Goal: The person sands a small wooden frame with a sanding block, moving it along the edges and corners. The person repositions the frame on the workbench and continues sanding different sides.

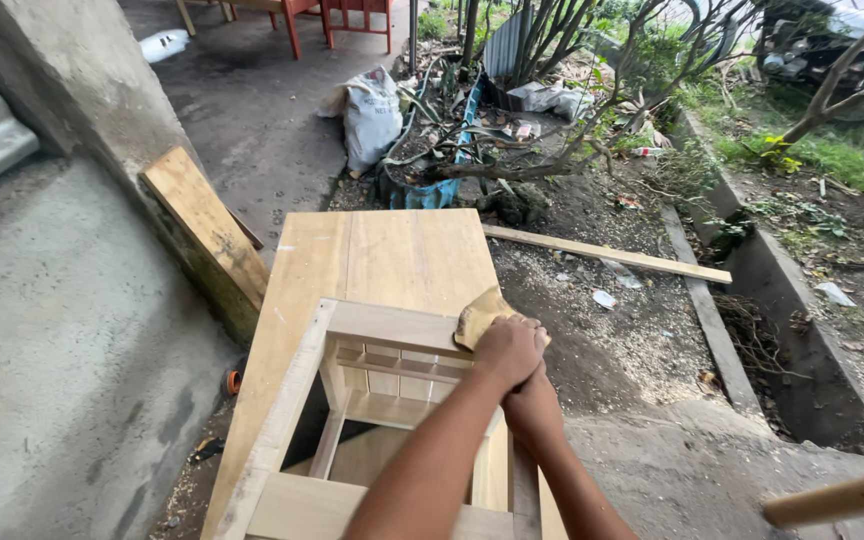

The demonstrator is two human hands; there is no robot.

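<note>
Pressing down on a folded sheet of tan sandpaper (480,314), the left hand (509,350) lies on top, fingers curled over the sheet, with the right hand (532,408) tucked just beneath and behind it — whether that one grips anything I cannot tell, since the upper hand covers it. The sandpaper sits on the far rail of an open wooden frame (292,400), near that rail's right end, where the frame meets the flat panel (392,255) of pale wood beyond it. Both belong to one unfinished piece of furniture standing on the ground outdoors.

By the look of it the step in hand is sanding that top rail — the sheet is flat to the wood and both hands bear on it. The next move would call for even pressure along the grain and care at the rail's right corner, so the edge is not rounded off.

A loose plank (207,225) leans on the concrete wall (62,70) to the left; a long batten (607,253) lies on the dirt to the right, and a white sack (372,115) stands farther off.
</note>
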